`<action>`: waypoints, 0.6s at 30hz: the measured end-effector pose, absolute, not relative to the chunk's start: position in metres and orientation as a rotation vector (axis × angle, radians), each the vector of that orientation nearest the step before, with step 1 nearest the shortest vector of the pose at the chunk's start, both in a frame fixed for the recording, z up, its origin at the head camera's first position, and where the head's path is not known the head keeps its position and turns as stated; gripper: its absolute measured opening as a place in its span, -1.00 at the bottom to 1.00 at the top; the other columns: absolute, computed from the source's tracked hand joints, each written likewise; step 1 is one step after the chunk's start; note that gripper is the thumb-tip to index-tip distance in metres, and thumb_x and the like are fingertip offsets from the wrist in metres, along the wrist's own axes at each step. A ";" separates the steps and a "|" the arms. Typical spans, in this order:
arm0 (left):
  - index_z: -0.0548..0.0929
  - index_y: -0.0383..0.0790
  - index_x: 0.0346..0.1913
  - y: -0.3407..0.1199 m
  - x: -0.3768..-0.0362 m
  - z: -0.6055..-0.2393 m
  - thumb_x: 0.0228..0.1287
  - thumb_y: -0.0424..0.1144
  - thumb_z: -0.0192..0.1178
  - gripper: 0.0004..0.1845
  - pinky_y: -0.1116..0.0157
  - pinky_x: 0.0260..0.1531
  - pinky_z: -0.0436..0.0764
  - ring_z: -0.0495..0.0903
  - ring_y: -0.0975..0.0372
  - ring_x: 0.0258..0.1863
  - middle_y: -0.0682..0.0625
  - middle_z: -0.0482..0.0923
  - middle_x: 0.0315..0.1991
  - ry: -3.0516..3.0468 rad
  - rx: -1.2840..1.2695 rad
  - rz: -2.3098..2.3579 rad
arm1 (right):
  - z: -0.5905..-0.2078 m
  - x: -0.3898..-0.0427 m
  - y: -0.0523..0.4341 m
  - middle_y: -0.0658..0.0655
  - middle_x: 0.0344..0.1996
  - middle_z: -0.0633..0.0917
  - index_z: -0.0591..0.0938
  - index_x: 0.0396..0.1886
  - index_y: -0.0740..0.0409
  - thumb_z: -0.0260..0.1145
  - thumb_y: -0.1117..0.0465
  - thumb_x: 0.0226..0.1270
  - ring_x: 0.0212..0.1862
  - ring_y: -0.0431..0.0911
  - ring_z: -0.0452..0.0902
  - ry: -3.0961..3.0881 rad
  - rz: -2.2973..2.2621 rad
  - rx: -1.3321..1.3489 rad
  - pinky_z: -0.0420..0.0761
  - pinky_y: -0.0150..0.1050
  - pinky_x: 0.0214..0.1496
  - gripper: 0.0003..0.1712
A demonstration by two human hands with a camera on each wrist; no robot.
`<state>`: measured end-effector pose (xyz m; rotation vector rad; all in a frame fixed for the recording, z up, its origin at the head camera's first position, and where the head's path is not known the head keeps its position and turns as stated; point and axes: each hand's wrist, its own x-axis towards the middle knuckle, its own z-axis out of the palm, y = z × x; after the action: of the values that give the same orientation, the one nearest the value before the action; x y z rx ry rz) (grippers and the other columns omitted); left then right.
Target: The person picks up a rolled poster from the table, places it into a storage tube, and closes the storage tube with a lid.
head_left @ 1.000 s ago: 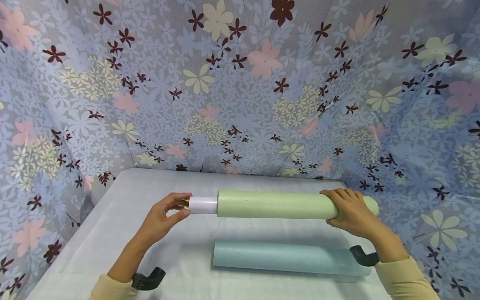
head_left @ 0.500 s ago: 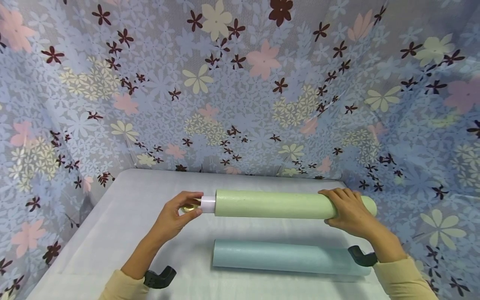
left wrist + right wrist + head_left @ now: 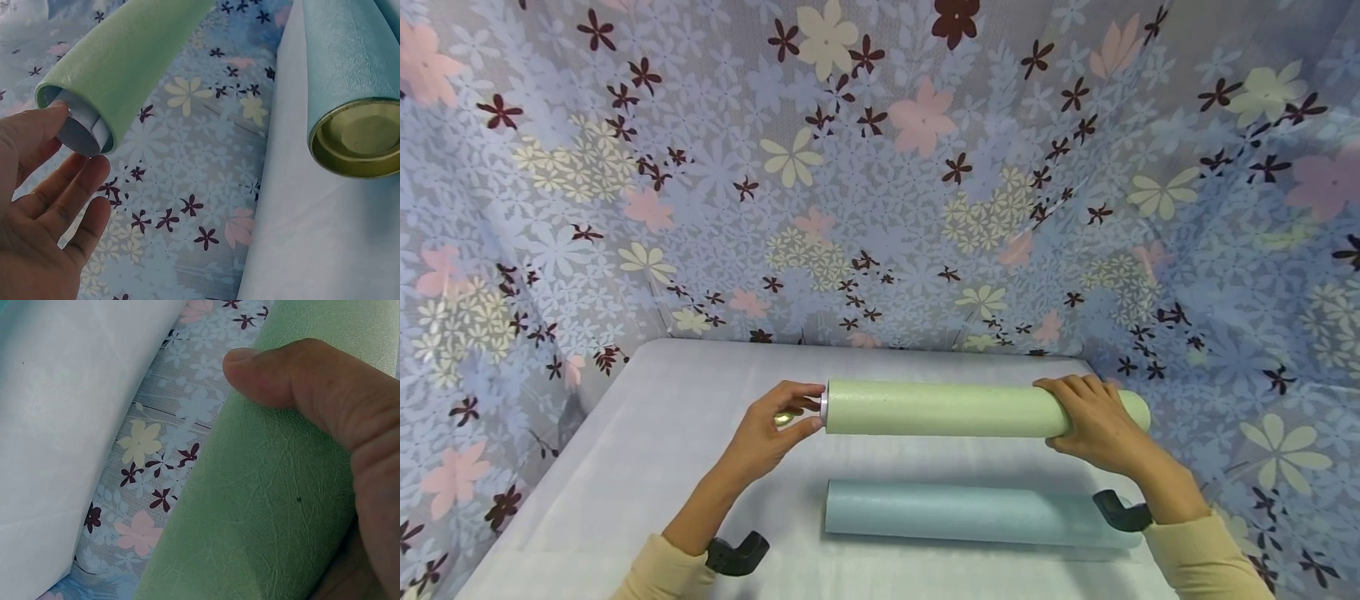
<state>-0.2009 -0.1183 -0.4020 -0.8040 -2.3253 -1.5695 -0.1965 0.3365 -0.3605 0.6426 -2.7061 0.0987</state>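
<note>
A pale green tube (image 3: 940, 408) is held level above the white table in the head view. Toward its right end, my right hand (image 3: 1093, 421) grips it from above, the thumb (image 3: 269, 375) lying across its textured side in the right wrist view. My left hand (image 3: 782, 425) is at the tube's open left end, pinching a white paper roll (image 3: 81, 128) between thumb and fingers. Only a short end of the roll sticks out of the tube. By the left palm shows a small gold-coloured piece (image 3: 784, 418); I cannot tell what it is.
A light blue tube (image 3: 970, 512) lies on the white-covered table (image 3: 647, 450), nearer me and parallel to the green one. Its left end shows a gold-coloured base (image 3: 362, 134). Behind the table hangs a flowered curtain (image 3: 880, 208).
My left hand has moved right, pushing the paper roll into the green tube until only a short end shows. My right hand and the blue tube have hardly moved.
</note>
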 end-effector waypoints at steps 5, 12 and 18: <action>0.52 -0.07 0.14 -0.114 -0.202 -0.402 0.20 -0.21 0.27 -0.58 -0.01 0.02 0.56 0.61 0.13 0.01 -0.01 0.55 0.06 -2.314 -0.824 -1.552 | -0.360 -0.197 0.337 0.20 0.01 0.57 0.41 0.20 0.03 0.59 0.12 -0.26 0.08 0.22 0.36 -2.714 0.104 0.640 0.29 0.19 -0.03 -0.10; 0.53 -0.15 0.12 -0.109 -0.201 -0.402 0.19 -0.30 0.27 -0.59 0.00 -0.01 0.55 0.61 0.07 -0.02 -0.06 0.58 0.03 -2.300 -0.818 -1.565 | -0.359 -0.196 0.337 0.20 0.01 0.56 0.41 0.20 0.02 0.59 0.12 -0.26 0.09 0.22 0.35 -2.717 0.106 0.639 0.29 0.19 -0.02 -0.09; 0.54 -0.14 0.10 -0.107 -0.202 -0.402 0.18 -0.26 0.28 -0.60 0.07 -0.03 0.57 0.61 0.06 -0.04 -0.03 0.60 0.00 -2.299 -0.835 -1.526 | -0.359 -0.195 0.338 0.18 0.01 0.56 0.41 0.21 0.01 0.59 0.12 -0.25 0.10 0.20 0.36 -2.721 0.104 0.639 0.30 0.19 -0.01 -0.09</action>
<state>-0.2015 -0.1072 -0.4020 -0.8349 -2.2990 -1.5259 -0.1950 0.3384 -0.3590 0.6393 -2.7206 0.1036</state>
